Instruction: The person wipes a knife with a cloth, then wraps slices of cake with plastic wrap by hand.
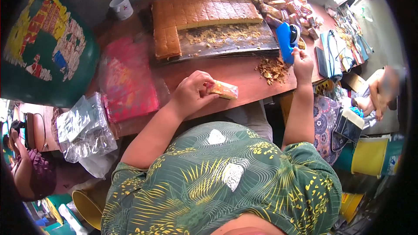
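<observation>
My left hand [194, 92] is closed round one end of a small wrapped cake piece [224, 90], in front of the table's near edge. My right hand [302, 64] is pinched at the near end of a blue tape dispenser [285, 43]; whatever is between its fingertips is too small to make out. Beyond both hands a sheet of brown cake [204, 9], scored into pieces, lies on a dark board [226, 45]. The board's near right part bears only crumbs. Many wrapped pieces [278, 2] are heaped at the back right.
Brown crumbs [273, 70] lie beside the dispenser. On the left are a red plastic sheet [126, 78], clear bags [85, 128], a white mug [121, 7] and a large green drum [52, 48]. One person sits at far right [376, 91]; another is partly visible at far left [35, 169].
</observation>
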{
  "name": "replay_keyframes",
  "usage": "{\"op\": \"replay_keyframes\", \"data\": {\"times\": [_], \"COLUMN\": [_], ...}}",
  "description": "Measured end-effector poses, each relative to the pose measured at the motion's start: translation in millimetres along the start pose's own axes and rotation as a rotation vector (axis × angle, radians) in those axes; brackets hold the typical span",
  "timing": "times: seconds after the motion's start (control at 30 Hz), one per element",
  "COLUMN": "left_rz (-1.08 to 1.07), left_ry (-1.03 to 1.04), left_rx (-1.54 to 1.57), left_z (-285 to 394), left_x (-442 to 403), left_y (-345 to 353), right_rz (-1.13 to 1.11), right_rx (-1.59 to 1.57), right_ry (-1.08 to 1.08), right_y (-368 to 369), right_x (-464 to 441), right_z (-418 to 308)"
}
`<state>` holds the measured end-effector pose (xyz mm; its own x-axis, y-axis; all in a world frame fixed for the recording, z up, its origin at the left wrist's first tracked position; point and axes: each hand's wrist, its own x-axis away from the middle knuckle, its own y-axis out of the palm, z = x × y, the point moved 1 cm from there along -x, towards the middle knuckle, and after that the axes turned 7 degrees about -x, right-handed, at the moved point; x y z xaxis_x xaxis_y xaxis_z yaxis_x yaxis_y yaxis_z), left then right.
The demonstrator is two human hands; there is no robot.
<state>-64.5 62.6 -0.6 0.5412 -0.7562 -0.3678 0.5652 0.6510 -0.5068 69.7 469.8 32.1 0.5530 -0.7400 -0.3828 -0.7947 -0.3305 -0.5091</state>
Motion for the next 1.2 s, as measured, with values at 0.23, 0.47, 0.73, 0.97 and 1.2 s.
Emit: {"op": "replay_keyframes", "data": {"times": [0.23, 0.47, 0.73, 0.97, 1.2], "left_rz": [0.019, 0.037, 0.139, 0.218, 0.218], "left_ry": [0.039, 0.076, 0.176, 0.289, 0.175], "left_rx": [-0.033, -0.040, -0.173, -0.408, -0.267], "left_z": [0.3, 2.0, -2.2, 2.1, 6.2], "left_x": [1.0, -0.7, 2.1, 3.4, 8.3], "left_y": [0.7, -2.4, 0.8, 2.9, -5.4], "right_rz": [0.013, 0.097, -0.559, -1.110, -0.868], "right_rx": [0.381, 0.541, -0.286, -0.243, 0.277], "right_ry": [0.035, -0.112, 0.173, -0.424, -0.299], "right_y": [-21.4, -28.3, 22.7, 83.6, 91.9], "right_x": [1.0, -2.4, 47.2, 116.2, 98.7], "right_z": [46.0, 69.5, -35.8, -200.1, -127.2]}}
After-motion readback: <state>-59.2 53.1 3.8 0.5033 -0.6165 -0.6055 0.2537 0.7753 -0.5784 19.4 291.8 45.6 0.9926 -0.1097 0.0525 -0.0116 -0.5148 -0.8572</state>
